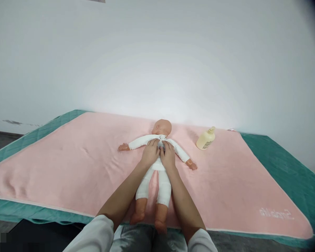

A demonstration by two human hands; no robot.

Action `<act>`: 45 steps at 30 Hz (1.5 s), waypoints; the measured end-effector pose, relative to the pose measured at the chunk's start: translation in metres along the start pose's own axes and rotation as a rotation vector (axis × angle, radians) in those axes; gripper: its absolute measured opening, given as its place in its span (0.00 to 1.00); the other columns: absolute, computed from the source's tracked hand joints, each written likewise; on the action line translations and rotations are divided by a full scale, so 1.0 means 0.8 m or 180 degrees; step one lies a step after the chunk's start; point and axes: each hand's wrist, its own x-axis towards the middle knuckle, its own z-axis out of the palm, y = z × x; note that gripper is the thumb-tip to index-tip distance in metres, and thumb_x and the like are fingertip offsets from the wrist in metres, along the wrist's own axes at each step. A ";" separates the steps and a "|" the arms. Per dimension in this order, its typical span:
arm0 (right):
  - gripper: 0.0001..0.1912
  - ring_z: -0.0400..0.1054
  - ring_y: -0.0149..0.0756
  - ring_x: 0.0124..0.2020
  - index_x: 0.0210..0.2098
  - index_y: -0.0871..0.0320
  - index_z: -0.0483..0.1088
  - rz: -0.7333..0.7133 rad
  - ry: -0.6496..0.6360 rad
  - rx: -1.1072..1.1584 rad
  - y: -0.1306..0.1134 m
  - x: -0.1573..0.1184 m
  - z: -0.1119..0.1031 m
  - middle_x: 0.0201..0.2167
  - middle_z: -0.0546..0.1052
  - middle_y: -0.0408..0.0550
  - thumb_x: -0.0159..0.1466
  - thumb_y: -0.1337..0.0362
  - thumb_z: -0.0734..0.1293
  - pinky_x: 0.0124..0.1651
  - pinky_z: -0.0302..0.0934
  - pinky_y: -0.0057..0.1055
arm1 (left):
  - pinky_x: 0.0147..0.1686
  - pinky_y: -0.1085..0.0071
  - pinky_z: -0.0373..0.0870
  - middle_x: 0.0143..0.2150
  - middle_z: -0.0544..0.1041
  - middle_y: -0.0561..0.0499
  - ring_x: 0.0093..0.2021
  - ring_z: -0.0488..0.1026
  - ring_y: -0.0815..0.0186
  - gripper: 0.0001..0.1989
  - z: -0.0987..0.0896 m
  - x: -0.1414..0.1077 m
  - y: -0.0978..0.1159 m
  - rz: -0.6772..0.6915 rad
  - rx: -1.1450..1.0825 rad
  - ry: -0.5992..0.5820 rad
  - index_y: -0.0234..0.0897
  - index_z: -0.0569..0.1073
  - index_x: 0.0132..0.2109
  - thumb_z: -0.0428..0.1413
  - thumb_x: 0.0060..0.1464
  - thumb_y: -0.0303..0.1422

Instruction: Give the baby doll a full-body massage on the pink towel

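A baby doll (160,164) in a white outfit lies face down or with its head turned, arms spread, on a pink blanket (215,189). Its feet point towards me, at the near edge. My left hand (151,152) rests flat on the left side of the doll's upper torso. Beside it, my right hand (168,154) lies flat on the right side, fingers pointing to the head. The two hands almost meet at the middle, thumbs close together. Neither hand grips anything.
To the right of the doll stands a pale yellow pump bottle (205,140) on the blanket. A green quilted cover (283,164) shows under the blanket's edges. Behind it all rises a white wall (157,63).
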 end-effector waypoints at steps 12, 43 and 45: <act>0.20 0.63 0.43 0.56 0.55 0.63 0.68 0.0037 -0.0306 0.0004 0.015 0.020 0.006 0.55 0.71 0.56 0.69 0.62 0.55 0.62 0.54 0.42 | 0.54 0.58 0.65 0.52 0.75 0.44 0.54 0.68 0.58 0.16 0.005 0.015 -0.009 0.0115 0.0179 -0.0115 0.34 0.72 0.51 0.46 0.59 0.26; 0.24 0.54 0.43 0.64 0.61 0.60 0.59 0.0106 0.0253 0.0464 0.010 -0.008 -0.014 0.62 0.62 0.59 0.69 0.55 0.54 0.64 0.53 0.49 | 0.55 0.57 0.66 0.51 0.74 0.45 0.53 0.68 0.61 0.13 -0.007 -0.011 -0.007 0.0148 -0.0244 0.0352 0.37 0.72 0.47 0.45 0.63 0.30; 0.22 0.56 0.43 0.63 0.59 0.59 0.60 0.0171 0.0441 0.0557 0.003 -0.020 -0.024 0.60 0.64 0.59 0.69 0.57 0.54 0.63 0.54 0.48 | 0.54 0.56 0.66 0.50 0.74 0.45 0.52 0.69 0.60 0.13 -0.016 -0.024 0.000 0.0184 -0.0229 0.0410 0.37 0.72 0.47 0.45 0.63 0.30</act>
